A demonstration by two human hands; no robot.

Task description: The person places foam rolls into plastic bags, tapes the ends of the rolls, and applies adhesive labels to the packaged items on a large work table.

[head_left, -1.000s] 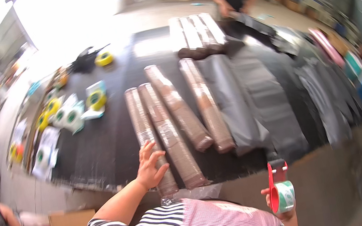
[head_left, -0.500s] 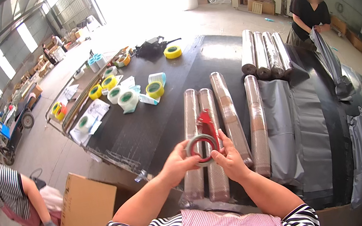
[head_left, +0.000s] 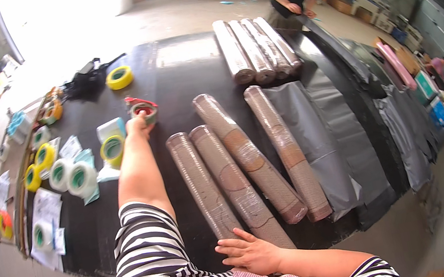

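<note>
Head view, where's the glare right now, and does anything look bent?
In the head view, the opening at upper left is blown out to white; in the head view, glare whitens a patch of the table near its far edge and glints off the rolls; in the head view, the table's near edge looks curved.

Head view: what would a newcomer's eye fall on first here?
Probably the four plastic-wrapped brown rolls lying side by side across the middle of the black table, with the right hand spread over the near ends of the left two. Next, the red tape dispenser left of their far ends, with the fingers of the outstretched left hand at it. Beyond that, the bright yellow tape roll stands out against the black.
</note>
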